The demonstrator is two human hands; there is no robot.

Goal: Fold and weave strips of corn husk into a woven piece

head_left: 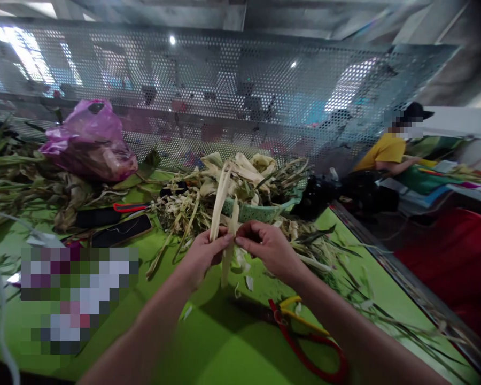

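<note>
My left hand (208, 251) is closed, with long pale corn husk strips (219, 203) standing up from its fingers. A narrower husk strip (226, 264) hangs down between my two hands. My right hand (270, 248) pinches the edge of that strip between thumb and forefinger, close to my left thumb. Just beyond the hands, a pale green basket (260, 213) is heaped with dry husks (244, 176). Below my right wrist lie scissors with a red and a yellow handle (286, 337), their dark blades pointing left. Small husk scraps (249, 283) are scattered under the hands.
A purple plastic bag (90, 141) stands among leafy husks at the left. Red-handled snips (130, 207) and a dark phone-like slab (122, 231) lie nearby. A perforated metal screen (200, 91) backs the green table (176, 331). A person in yellow (387, 147) sits at right.
</note>
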